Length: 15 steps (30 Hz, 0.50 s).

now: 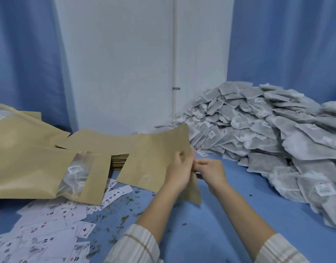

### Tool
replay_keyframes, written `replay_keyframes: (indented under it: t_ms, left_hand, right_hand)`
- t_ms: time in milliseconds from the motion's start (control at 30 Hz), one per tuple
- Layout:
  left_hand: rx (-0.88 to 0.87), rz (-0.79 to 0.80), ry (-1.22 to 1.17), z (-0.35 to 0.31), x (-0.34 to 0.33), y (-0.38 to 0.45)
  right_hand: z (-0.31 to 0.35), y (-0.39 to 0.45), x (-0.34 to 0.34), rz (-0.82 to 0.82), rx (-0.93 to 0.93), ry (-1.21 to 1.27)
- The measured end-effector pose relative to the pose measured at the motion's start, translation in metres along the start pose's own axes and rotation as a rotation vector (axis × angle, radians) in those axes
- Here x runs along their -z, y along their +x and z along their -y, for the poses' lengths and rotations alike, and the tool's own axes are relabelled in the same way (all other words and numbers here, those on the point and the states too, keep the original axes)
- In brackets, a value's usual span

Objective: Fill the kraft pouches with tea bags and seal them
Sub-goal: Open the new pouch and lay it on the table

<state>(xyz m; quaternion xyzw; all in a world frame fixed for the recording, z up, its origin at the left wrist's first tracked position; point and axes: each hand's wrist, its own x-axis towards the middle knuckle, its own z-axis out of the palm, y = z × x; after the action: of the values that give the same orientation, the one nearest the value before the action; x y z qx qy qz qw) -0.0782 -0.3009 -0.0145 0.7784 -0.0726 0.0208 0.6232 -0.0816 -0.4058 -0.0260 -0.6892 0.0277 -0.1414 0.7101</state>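
Tea-bag heap (267,133) rightward (pouches (39,168) leftward)

The heap of tea bags (267,141) runs off the right edge. The filled pouch (49,173) is cut by the left edge. The left hand (179,171) hides part of the held pouch (155,154); both hands' fingertips blur there. Print on the labels (49,230) is unreadable.

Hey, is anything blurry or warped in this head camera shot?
Head view: both hands, left hand and right hand, are motion-smeared at the kraft pouch; the wide lens bows the frame edges; light is soft and even, the tea bag pile reasonably sharp.
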Motion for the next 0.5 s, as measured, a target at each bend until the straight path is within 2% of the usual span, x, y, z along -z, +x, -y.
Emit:
replay_keyframes:
  t_ms: [100, 267, 367, 500]
  left_hand:
    - [0.008, -0.137, -0.031, 0.007, -0.016, 0.006]
    - [-0.074, -0.194, -0.097, 0.029, -0.026, 0.006]
    - [-0.095, -0.226, -0.145, 0.036, -0.029, 0.009]
    - [-0.111, -0.273, -0.146, 0.040, -0.034, 0.015]
  right_hand:
    - [-0.012, -0.001, 0.007, 0.008, 0.008, -0.074]
    - [-0.025, 0.004, 0.014, 0.016, -0.030, -0.051]
    - [-0.034, 0.007, 0.012, 0.021, -0.065, 0.078]
    - [-0.040, 0.012, 0.014, 0.119, -0.140, 0.263]
